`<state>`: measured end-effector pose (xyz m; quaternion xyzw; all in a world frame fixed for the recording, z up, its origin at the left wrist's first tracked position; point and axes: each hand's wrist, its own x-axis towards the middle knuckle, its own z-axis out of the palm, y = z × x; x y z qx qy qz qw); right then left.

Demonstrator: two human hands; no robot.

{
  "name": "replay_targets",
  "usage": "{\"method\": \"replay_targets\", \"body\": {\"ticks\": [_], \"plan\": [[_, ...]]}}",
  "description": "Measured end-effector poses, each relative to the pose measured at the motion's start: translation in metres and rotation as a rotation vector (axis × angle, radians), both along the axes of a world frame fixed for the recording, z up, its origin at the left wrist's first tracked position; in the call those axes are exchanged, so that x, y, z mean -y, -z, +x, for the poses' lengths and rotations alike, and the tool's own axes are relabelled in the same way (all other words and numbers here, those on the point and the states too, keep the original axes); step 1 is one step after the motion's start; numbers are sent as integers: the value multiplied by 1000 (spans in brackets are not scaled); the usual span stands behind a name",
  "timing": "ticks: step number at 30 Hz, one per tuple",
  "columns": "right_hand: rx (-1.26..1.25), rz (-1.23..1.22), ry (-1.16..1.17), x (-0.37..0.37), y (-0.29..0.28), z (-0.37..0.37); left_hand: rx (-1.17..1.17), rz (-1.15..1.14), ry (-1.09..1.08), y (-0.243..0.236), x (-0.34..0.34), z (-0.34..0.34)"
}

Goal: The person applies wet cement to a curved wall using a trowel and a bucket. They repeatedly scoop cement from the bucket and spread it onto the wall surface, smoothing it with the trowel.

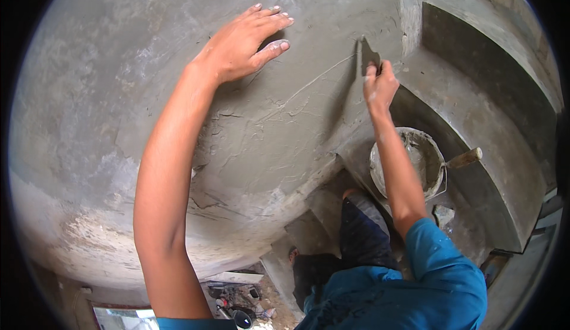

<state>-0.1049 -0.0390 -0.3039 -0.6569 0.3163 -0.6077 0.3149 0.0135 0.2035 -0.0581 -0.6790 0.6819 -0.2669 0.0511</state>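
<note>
A curved wall (279, 146) with wet grey cement plaster fills the left and middle of the view. My left hand (244, 44) is up against it at the top, fingers stretched and thumb apart, holding nothing; whether the palm touches the plaster I cannot tell. Farther right, my right hand (381, 89) grips a plastering trowel (366, 56). Its blade is seen nearly edge-on against the plaster, near the wall's right corner. A thin ridge line runs across the plaster from the blade down to the left.
Below my right forearm stands a bucket (373, 167) of grey mortar, a wooden-handled tool (465, 158) at its rim. Curved concrete steps (493, 116) rise on the right. A broken chunk (443, 215) lies by the bucket. Tools and debris (252, 300) litter the floor far below.
</note>
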Motion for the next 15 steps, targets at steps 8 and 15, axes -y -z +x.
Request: {"method": "replay_targets", "body": {"ticks": [8,15], "plan": [[48,15,45,25,50,33,-1,-69,46,14,-6,8],[-1,87,-64,-109,60,28,-18,-8,98,11,-28,12]]}}
